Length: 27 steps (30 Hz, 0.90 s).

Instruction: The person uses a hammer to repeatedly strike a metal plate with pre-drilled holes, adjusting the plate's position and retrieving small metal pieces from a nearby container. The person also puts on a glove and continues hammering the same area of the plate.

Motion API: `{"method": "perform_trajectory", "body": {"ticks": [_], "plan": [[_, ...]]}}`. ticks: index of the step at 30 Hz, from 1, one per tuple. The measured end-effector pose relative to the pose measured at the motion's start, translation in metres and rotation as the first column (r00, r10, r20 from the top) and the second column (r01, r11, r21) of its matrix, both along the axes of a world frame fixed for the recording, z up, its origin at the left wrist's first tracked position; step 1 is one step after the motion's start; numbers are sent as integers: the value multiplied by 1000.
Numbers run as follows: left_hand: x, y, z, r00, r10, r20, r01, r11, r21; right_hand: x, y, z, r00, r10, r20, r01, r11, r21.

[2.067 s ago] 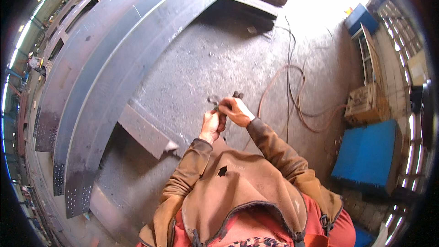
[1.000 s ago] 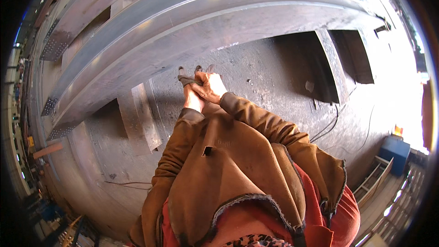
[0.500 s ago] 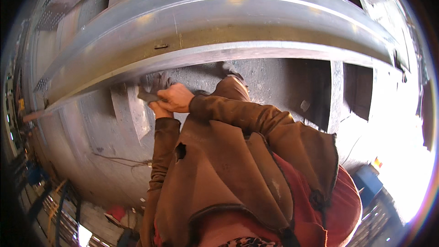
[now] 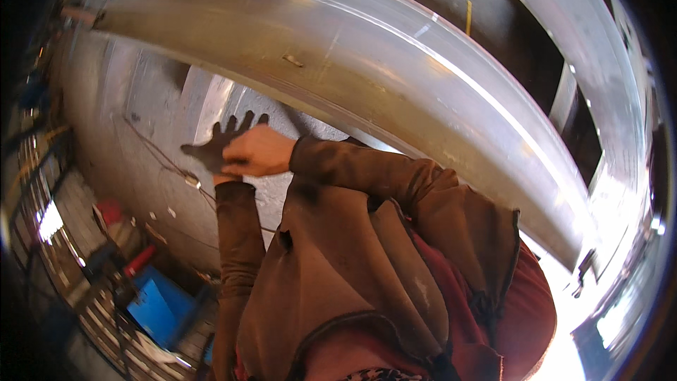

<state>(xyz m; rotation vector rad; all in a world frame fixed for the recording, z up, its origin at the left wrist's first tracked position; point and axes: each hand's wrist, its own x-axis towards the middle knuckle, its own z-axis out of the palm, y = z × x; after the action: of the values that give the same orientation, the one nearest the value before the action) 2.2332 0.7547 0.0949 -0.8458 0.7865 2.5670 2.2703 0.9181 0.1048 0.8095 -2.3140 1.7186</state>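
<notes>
My left hand [image 4: 210,152] is stretched out with its fingers spread, wearing a dark grey work glove [image 4: 224,140]. My bare right hand [image 4: 259,152] reaches across from the right and is closed at the back and wrist edge of that glove. Its fingers seem to grip the glove's edge, though the fingertips are partly hidden. Both forearms are in brown sleeves. Just beyond the hands a long steel beam [image 4: 352,63] runs from the upper left to the lower right. A small metal bit [image 4: 293,61] lies on its face.
A thin cable [image 4: 151,144] trails over the grey surface left of my hands. At the lower left are a blue box [image 4: 161,308], a red object [image 4: 139,259] and slatted bars [image 4: 106,324]. Another curved-looking beam [image 4: 585,42] stands at the far right. Bright light comes from the right.
My view has turned, so the beam now slopes down to the right and the blue box shows at lower left. The gloved left fingers are spread wider; the right hand stays at the glove.
</notes>
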Motion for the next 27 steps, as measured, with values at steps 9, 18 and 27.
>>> {"method": "perform_trajectory", "body": {"ticks": [9, 18, 27], "plan": [[88, -144, 180, 679, 149, -719, -538, 767, -349, -184, 121, -288, 794, -538, 283, 207, 676, 707], [248, -263, 150, 407, 504, -762, -874, 456, -166, -283, 185, -358, 428, -281, 859, 428, 900, 81], [366, -356, 148, 290, 588, -755, -956, 150, -250, -200, -55, 7, 912, 37, 409, 78, 962, -261]]}}
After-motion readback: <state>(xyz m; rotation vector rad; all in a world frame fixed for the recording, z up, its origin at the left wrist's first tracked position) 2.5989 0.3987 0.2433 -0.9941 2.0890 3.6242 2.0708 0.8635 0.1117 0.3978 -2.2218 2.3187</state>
